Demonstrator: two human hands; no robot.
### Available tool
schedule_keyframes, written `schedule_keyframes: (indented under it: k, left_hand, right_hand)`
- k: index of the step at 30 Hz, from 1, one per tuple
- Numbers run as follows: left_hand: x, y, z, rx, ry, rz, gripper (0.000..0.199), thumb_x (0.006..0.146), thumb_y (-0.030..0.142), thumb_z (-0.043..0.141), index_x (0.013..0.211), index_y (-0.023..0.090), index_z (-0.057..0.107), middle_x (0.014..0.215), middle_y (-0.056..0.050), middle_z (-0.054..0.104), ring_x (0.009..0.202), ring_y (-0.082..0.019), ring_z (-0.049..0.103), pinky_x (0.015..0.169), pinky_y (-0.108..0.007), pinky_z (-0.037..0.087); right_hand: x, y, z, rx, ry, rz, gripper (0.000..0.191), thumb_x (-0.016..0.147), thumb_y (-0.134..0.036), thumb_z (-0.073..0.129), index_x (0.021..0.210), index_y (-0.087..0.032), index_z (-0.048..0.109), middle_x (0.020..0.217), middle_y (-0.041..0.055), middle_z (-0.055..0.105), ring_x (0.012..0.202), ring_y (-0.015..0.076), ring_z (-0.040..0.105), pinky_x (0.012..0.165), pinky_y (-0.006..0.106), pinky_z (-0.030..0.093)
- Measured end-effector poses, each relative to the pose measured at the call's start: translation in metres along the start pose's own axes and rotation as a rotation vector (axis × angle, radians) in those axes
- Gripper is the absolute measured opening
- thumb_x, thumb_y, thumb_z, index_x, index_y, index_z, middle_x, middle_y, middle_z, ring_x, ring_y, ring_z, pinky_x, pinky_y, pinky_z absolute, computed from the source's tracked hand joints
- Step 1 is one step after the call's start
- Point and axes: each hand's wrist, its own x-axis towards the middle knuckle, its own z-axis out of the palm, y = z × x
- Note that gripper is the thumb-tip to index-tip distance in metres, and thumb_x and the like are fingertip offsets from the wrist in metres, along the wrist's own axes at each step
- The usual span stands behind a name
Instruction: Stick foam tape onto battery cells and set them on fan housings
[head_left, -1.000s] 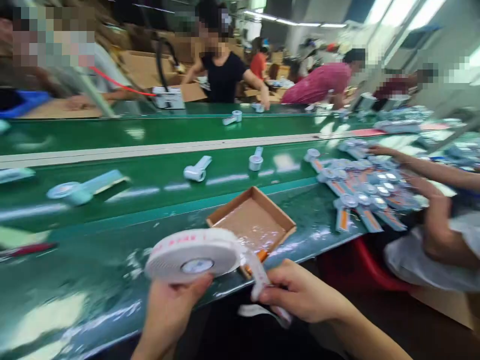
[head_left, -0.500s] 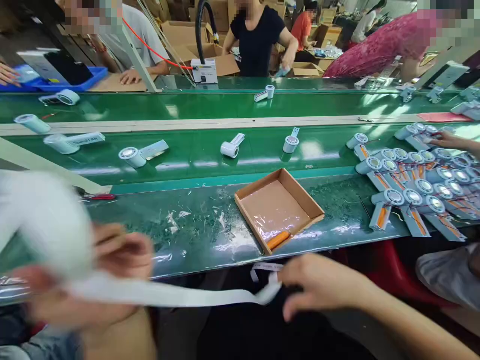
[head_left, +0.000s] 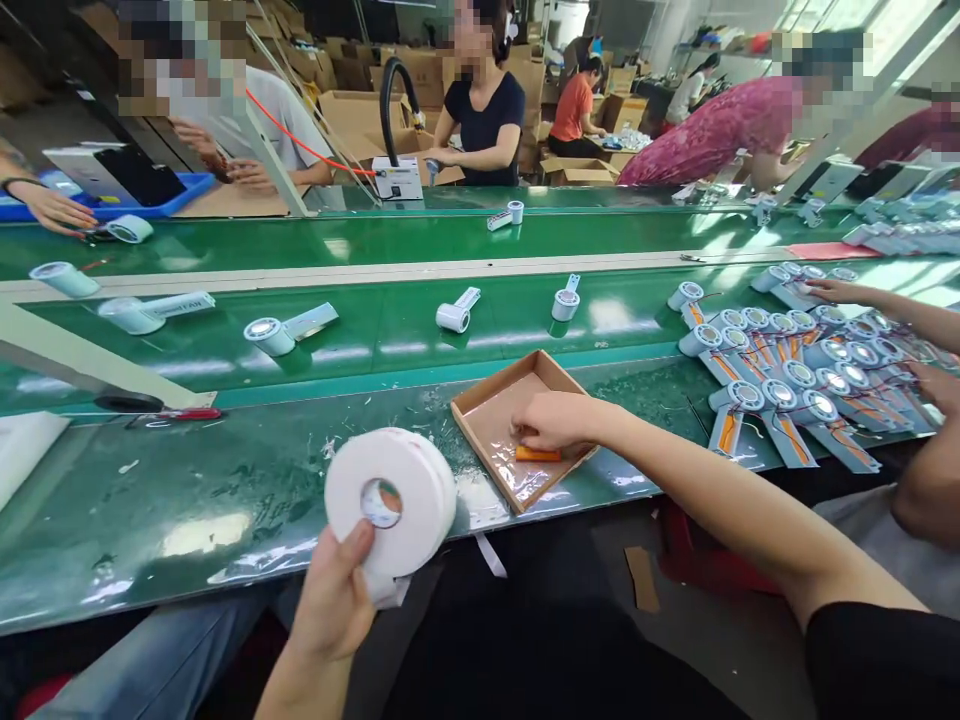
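Note:
My left hand point(head_left: 334, 590) is closed on a wide roll of white tape point(head_left: 349, 465), its thumb pressed near the printed core. A short loose end hangs below the roll. My right hand point(head_left: 551, 422) reaches into a shallow cardboard tray point(head_left: 480, 445), fingers curled down over an orange stick-shaped piece point(head_left: 538, 454). The fingertips are partly hidden, and the piece's exact kind does not show. Clear film lies on the tray's bottom. A narrow white strip point(head_left: 491, 556) hangs at the bench edge between my hands.
Handheld fans point(head_left: 268, 336) lie spaced along the green belt point(head_left: 375, 325). Several more with orange strips and wires crowd the right point(head_left: 780, 400), near another person's hands point(head_left: 847, 290). Red-handled scissors point(head_left: 195, 413) lie at left by a slanted post. Co-workers sit across the belt.
The roll has moved right and upright in my left hand. My right hand has let go of the white strip and entered the tray, where the orange piece has shifted and turned.

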Motion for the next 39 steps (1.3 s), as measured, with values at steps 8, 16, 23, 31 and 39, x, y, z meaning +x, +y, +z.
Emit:
schedule_keyframes:
  k: [8, 16, 23, 31, 39]
  left_hand:
    - [0.008, -0.019, 0.013, 0.114, -0.223, 0.04, 0.059, 0.059, 0.03, 0.096, 0.112, 0.014, 0.075, 0.104, -0.013, 0.078, 0.108, -0.031, 0.072, 0.096, -0.038, 0.06]
    - [0.004, -0.027, 0.024, 0.15, -0.296, 0.053, 0.039, 0.07, 0.047, 0.087, 0.085, 0.013, 0.075, 0.083, -0.009, 0.073, 0.077, -0.021, 0.067, 0.068, -0.028, 0.056]
    - [0.001, -0.031, 0.038, 0.215, -0.327, 0.066, 0.046, 0.071, 0.057, 0.083, 0.077, 0.013, 0.074, 0.082, -0.009, 0.071, 0.075, -0.02, 0.064, 0.066, -0.027, 0.054]
    - [0.012, -0.007, 0.037, 0.435, -0.451, 0.141, 0.042, 0.071, 0.053, 0.085, 0.088, 0.015, 0.077, 0.082, -0.01, 0.076, 0.075, -0.024, 0.069, 0.066, -0.03, 0.056]
    - [0.003, 0.002, 0.055, 0.628, -0.366, 0.244, 0.051, 0.069, 0.037, 0.091, 0.113, 0.021, 0.072, 0.1, -0.006, 0.078, 0.085, -0.023, 0.072, 0.073, -0.028, 0.058]
  right_hand:
    - [-0.017, 0.0, 0.013, 0.081, 0.365, -0.079, 0.021, 0.097, -0.025, 0.062, 0.114, -0.018, 0.072, 0.106, 0.0103, 0.074, 0.103, 0.0259, 0.067, 0.087, 0.035, 0.048]
    - [-0.065, -0.05, 0.049, 0.456, 1.618, -0.213, 0.032, 0.088, -0.011, 0.073, 0.115, -0.028, 0.071, 0.12, 0.0064, 0.074, 0.108, 0.0273, 0.073, 0.093, 0.047, 0.064]
    - [-0.051, -0.097, 0.104, 0.534, 1.638, -0.207, 0.048, 0.087, -0.003, 0.072, 0.126, -0.03, 0.071, 0.126, 0.0087, 0.073, 0.113, 0.0297, 0.073, 0.098, 0.048, 0.065]
    - [-0.068, -0.066, 0.078, 1.657, 0.681, -0.229, 0.066, 0.078, -0.032, 0.092, 0.138, -0.023, 0.064, 0.125, 0.0125, 0.073, 0.109, 0.0277, 0.073, 0.099, 0.047, 0.062]
    - [-0.063, -0.083, 0.073, 1.884, 1.225, -0.194, 0.052, 0.062, -0.023, 0.1, 0.107, -0.025, 0.075, 0.106, 0.003, 0.072, 0.1, 0.0194, 0.07, 0.088, 0.031, 0.062]
